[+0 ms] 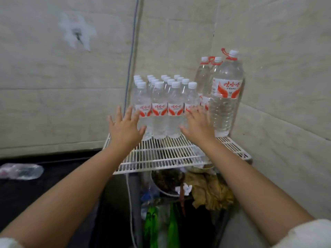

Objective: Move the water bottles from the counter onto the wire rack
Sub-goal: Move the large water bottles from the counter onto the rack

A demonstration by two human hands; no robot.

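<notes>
Centre frame: left hand (125,128) and right hand (198,127), fingers spread, grasping nothing, flanking front-row small bottles (166,111) on wire rack (161,156). Press inward evenly; avoid toppling.

My hands (162,125) hide the outer front bottles' (159,111) lower labels. Back rows show only caps. The bag (20,171) on the table is blurred; clutter (206,190) under the wire rack (172,154) is unclear.

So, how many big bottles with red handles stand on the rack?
3: one in front at the rack's right side, two behind it near the wall. More may be hidden.
</notes>
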